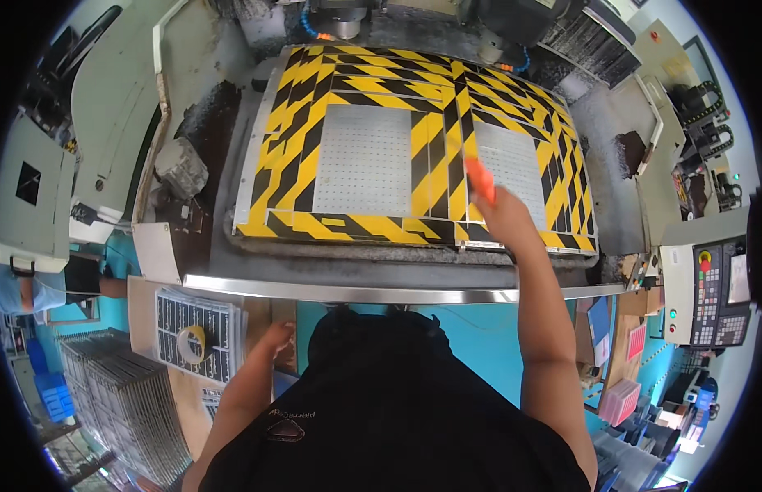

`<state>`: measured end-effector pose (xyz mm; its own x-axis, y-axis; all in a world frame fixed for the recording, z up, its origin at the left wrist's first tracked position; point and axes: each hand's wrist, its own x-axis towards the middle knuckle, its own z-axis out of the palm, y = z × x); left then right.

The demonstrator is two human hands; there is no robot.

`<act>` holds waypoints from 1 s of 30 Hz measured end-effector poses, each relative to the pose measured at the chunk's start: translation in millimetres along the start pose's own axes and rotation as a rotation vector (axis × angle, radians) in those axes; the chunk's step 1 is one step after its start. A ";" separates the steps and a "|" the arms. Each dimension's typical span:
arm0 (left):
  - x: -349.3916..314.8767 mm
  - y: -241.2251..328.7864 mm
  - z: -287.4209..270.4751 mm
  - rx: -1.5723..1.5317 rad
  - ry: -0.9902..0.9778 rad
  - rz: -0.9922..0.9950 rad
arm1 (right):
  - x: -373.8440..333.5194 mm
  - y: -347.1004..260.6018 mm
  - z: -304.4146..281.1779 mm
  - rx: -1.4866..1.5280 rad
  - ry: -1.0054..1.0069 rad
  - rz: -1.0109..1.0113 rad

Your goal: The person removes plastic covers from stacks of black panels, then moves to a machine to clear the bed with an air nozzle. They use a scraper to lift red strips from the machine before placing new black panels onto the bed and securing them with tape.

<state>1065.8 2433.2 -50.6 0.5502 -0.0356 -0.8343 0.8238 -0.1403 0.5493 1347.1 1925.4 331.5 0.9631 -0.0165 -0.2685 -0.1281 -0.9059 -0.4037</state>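
Over the machine bed, my right hand (pixel 497 209) is closed around a bright orange handheld tool (pixel 480 177); its tip is smeared by motion, so its exact kind is unclear. Beneath it lies a broad plate (pixel 438 164) covered in yellow-and-black striped tape. Two grey panels dotted with small holes show through the tape, the left panel (pixel 363 160) and the right panel (pixel 512 164), which my right hand and forearm partly cover. My left hand (pixel 278 336) hangs low beside a wooden bench, its fingers curled in with nothing visible in them.
A metal rail (pixel 348 289) runs along the machine's front edge. Spindle heads (pixel 346 25) hang at the back. Left, a bench carries dark gridded sheets (pixel 202 328) and a tape roll (pixel 191 344), beside stacked racks (pixel 123 402). A control panel (pixel 709 291) stands right. Another person's arm (pixel 45 291) shows far left.
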 end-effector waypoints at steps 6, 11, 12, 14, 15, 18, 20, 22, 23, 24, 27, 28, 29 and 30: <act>-12.0 30.6 0.7 -0.002 -0.001 0.038 | -51.2 -86.8 65.4 -0.269 -0.134 -0.453; -24.6 10.5 9.3 -0.014 -0.050 -0.215 | -100.1 -39.0 66.9 -0.311 -0.085 -0.491; -30.4 -39.8 -12.5 -0.016 -0.033 -0.213 | -107.4 -28.2 54.9 -0.275 -0.083 -0.476; -45.0 -95.2 -27.8 0.478 -0.084 0.581 | -111.1 12.3 27.5 -0.288 -0.067 -0.296; -44.3 -79.0 -11.0 0.154 -0.042 0.231 | -114.1 41.7 17.5 -0.336 -0.053 -0.118; -78.7 31.6 19.9 0.229 -0.101 -0.146 | -106.3 158.6 -25.9 -0.259 0.184 0.360; -80.8 50.8 22.9 0.578 -0.143 -0.163 | -96.9 192.8 -40.5 -0.232 0.321 0.372; -53.5 19.4 12.8 0.224 -0.054 -0.228 | -98.6 165.6 -39.3 -0.292 0.264 0.261; -46.7 17.0 17.4 0.231 -0.053 -0.233 | -110.6 136.9 -32.0 -0.358 0.210 0.215; -43.5 14.9 19.4 0.115 -0.025 -0.208 | -128.3 124.1 -26.7 -0.404 0.111 0.129; -41.2 38.5 51.8 -0.014 0.034 -0.150 | -123.6 169.6 -37.8 -0.452 0.007 0.132; -47.5 47.5 64.0 -0.023 0.062 -0.130 | -116.5 203.8 -46.4 -0.453 -0.011 0.227; -47.9 49.6 67.0 -0.026 0.070 -0.127 | -106.7 241.0 -52.3 -0.303 0.121 0.327; -42.7 41.1 70.1 0.000 0.014 -0.119 | -90.0 233.1 -55.0 -0.296 0.185 0.347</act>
<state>1066.5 2359.6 4.2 0.4504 -0.0050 -0.8928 0.8833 -0.1432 0.4464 1243.5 1692.5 309.7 0.9047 -0.3896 -0.1725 -0.4023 -0.9144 -0.0451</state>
